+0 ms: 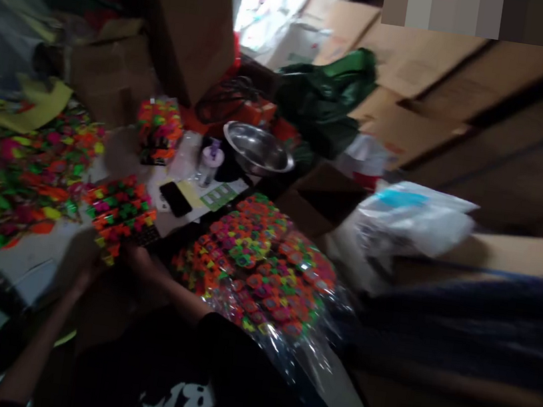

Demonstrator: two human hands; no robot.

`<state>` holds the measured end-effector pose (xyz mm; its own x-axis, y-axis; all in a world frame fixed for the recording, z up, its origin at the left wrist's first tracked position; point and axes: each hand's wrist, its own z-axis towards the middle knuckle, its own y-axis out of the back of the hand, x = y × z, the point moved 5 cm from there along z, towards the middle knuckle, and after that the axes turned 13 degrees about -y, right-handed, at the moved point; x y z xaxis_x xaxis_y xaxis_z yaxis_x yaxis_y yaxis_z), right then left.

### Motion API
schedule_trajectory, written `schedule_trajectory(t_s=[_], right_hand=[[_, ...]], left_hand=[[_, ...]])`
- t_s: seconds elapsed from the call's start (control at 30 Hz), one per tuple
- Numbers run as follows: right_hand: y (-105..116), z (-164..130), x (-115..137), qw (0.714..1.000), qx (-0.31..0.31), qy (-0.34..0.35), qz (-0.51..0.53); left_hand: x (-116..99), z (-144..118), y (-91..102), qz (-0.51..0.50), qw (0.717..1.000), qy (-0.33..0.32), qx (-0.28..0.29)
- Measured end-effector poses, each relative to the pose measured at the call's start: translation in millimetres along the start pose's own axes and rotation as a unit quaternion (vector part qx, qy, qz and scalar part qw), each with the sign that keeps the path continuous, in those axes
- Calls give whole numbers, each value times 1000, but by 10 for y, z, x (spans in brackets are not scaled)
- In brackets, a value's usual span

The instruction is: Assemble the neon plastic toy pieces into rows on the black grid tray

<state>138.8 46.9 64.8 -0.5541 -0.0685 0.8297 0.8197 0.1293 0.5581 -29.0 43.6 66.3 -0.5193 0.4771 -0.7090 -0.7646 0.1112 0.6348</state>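
Both my hands meet at a block of neon toys (122, 209) just left of the black phone (176, 198); left hand (79, 261) and right hand (131, 251) touch it, grip too blurred to tell; steel bowl (258, 148) sits beyond the phone.

Block of neon toys (122, 209): orange, green, pink, yellow pieces packed in flat rectangular stack, tilted, between both hands, touching them. Image motion-blurred, so piece shapes unclear.

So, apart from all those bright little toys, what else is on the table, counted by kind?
Metal bowl: 1
Black phone: 1
Small clear bottle: 1
Green-printed paper sheet: 1
Total: 4
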Motion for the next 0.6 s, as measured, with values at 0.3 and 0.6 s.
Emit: schedule_trajectory(t_s=[0.3, 0.6], right_hand=[[-251, -152, -366, 984, 11, -148, -98], [-326, -221, -452, 984, 6, -137, -115]], left_hand=[[658, -269, 1759, 296, 916, 233, -134], [868, -97, 1944, 469, 837, 277, 38]])
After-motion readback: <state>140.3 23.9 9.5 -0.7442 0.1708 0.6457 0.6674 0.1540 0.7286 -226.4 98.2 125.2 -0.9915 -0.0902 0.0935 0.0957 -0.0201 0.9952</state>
